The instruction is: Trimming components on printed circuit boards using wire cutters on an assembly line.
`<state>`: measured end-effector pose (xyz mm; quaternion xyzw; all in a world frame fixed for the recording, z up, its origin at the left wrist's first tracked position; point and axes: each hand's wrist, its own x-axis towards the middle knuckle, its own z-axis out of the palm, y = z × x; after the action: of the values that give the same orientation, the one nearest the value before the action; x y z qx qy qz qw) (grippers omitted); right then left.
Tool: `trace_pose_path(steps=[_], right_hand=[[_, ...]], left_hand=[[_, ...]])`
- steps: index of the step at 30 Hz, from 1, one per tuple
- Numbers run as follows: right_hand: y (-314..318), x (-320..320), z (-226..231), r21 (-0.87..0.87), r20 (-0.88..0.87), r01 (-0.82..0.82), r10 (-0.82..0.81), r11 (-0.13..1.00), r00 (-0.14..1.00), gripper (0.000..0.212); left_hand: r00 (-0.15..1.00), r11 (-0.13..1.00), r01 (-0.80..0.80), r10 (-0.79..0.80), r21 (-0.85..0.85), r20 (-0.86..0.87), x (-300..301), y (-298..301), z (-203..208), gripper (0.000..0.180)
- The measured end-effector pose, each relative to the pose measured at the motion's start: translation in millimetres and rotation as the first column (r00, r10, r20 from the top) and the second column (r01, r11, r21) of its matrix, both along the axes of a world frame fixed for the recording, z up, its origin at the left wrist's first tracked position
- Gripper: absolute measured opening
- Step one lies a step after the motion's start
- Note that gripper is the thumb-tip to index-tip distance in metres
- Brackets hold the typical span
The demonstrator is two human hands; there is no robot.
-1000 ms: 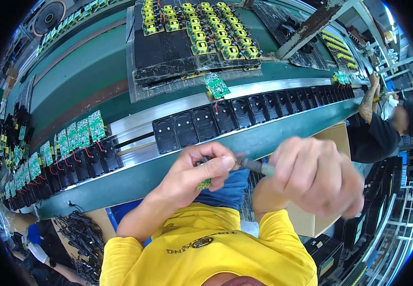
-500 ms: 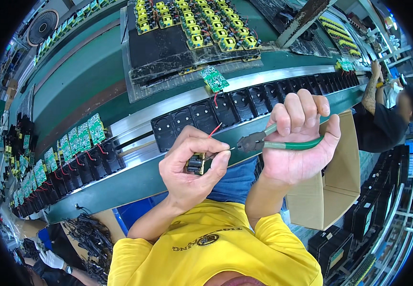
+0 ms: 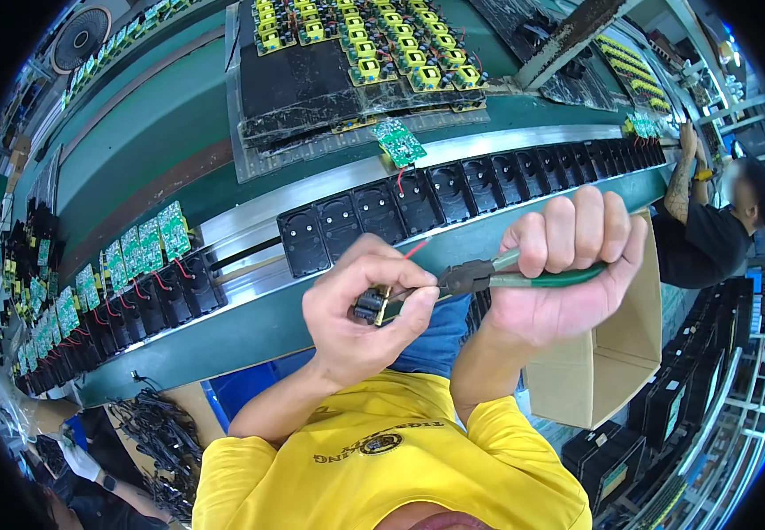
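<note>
My left hand (image 3: 347, 322) pinches a small circuit board (image 3: 372, 306) with black cylindrical parts, mostly covered by the fingers. A red wire (image 3: 418, 248) sticks up past the fingertips. My right hand (image 3: 537, 314) is wrapped round green-handled pliers (image 3: 469, 277), whose handles are squeezed together. The dark jaws meet my left thumb and index fingertips, at a thin wire end; whether they grip it is hidden. Beyond my hands runs a row of black plastic cases (image 3: 341, 225), and a green circuit board (image 3: 397, 143) stands at one of them on a red wire.
Yellow-topped circuit boards (image 3: 413, 60) fill a black mat across the bench. More cases with green boards (image 3: 150, 245) line the rail at left. An open cardboard box (image 3: 568, 380) sits at my right, black cables (image 3: 157, 442) at lower left. A co-worker (image 3: 709, 221) is at far right.
My right hand has closed round the pliers, bringing the handles together. The jaws have come up against my left fingertips, and the exposed wire end is now mostly covered.
</note>
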<state>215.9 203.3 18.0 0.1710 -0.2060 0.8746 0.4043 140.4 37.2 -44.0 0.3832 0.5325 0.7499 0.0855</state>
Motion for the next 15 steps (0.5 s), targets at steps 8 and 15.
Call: trace_pose_path(steps=[8, 15], right_hand=[[-8, 4, 46, 0.632, -0.104, -0.164, 0.293, 0.757, 0.950, 0.035], [-6, -19, 65, 0.854, 0.016, -0.347, 0.647, 0.388, 0.763, 0.048]], left_hand=[[0.076, 0.671, 0.641, -0.539, 0.373, 0.839, -14, -5, 5, 0.011], [-0.094, 0.538, 0.697, -0.588, 0.475, 0.804, -16, -9, -2, 0.014]])
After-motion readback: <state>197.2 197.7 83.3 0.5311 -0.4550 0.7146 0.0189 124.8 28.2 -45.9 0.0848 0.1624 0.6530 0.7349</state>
